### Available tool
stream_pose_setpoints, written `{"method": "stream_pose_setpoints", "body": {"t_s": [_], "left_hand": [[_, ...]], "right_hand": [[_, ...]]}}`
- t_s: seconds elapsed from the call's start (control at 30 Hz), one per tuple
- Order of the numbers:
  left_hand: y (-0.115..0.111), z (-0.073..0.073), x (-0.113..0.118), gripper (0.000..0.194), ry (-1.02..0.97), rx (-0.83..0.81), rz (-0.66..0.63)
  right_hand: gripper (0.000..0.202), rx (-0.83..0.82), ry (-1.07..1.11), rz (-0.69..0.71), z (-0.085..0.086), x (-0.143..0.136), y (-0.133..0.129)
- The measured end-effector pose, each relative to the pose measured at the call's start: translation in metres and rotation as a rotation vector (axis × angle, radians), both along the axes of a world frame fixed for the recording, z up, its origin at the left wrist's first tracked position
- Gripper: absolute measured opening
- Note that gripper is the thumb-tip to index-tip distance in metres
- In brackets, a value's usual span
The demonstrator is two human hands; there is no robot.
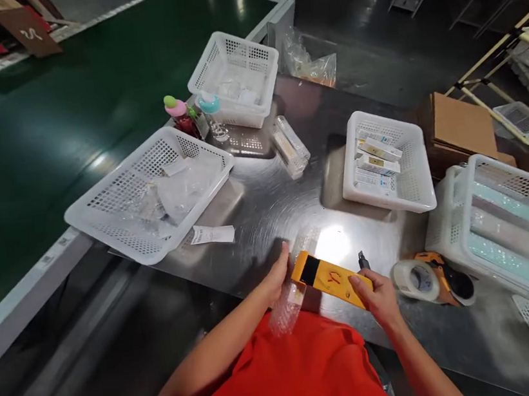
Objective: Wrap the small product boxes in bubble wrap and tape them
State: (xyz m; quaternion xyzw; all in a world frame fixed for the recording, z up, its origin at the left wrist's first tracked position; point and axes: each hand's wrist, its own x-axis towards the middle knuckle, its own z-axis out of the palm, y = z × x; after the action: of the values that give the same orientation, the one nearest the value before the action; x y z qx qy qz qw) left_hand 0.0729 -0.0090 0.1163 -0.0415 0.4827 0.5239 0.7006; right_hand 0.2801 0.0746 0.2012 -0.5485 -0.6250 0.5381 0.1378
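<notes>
Head view: handling of a bubble-wrapped piece (285, 312), judged midway. Piece located at the tabletop (265, 201)'s near edge, before a red shirt. Left hand (276, 281): against the piece's side, thumb extended, other fingers hidden; firmness of hold cannot be told. Right hand (377, 295): fingers closed on one end of a yellow flat implement (332, 280), thumb on top; its other end crosses the wrap. Apparently done: clear-wrapped packages (291, 147), lying mid-tabletop. Apparently left: the piece in hand, plus small printed boxes (378, 165), no bubble wrap visible, in a white basket (392, 202). Tape roll (403, 278): on the tabletop, apart from both hands.
</notes>
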Motion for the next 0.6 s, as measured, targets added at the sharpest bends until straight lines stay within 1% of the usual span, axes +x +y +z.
{"method": "stream_pose_setpoints", "body": {"t_s": [0.07,0.13,0.17,0.23,0.33,0.4,0.47,0.6], "left_hand": [[0.0,0.002,0.003,0.064,0.113,-0.029,0.017],[-0.001,0.002,0.006,0.05,0.216,0.004,0.074],[-0.002,0.001,0.007,0.045,0.226,0.018,0.096],[-0.005,-0.002,0.005,0.044,0.122,-0.002,0.069],[-0.01,-0.003,-0.007,0.047,-0.169,-0.104,-0.095],[-0.013,-0.002,-0.018,0.05,-0.301,-0.141,-0.175],[-0.016,-0.001,-0.027,0.049,-0.348,-0.136,-0.17],[-0.018,-0.002,-0.03,0.038,-0.352,-0.142,-0.062]], "right_hand": [[0.063,0.028,-0.046,0.023,0.007,-0.001,-0.001],[0.061,0.059,-0.088,0.054,0.011,-0.001,0.0],[0.061,0.07,-0.105,0.071,0.012,0.0,0.001],[0.06,0.076,-0.118,0.103,0.012,-0.001,0.002],[0.058,0.058,-0.088,0.145,0.009,-0.003,0.004],[0.057,0.052,-0.063,0.173,0.008,-0.005,0.004],[0.055,0.072,-0.044,0.2,0.008,-0.007,0.004],[0.052,0.104,-0.021,0.224,0.01,-0.011,0.006]]}}
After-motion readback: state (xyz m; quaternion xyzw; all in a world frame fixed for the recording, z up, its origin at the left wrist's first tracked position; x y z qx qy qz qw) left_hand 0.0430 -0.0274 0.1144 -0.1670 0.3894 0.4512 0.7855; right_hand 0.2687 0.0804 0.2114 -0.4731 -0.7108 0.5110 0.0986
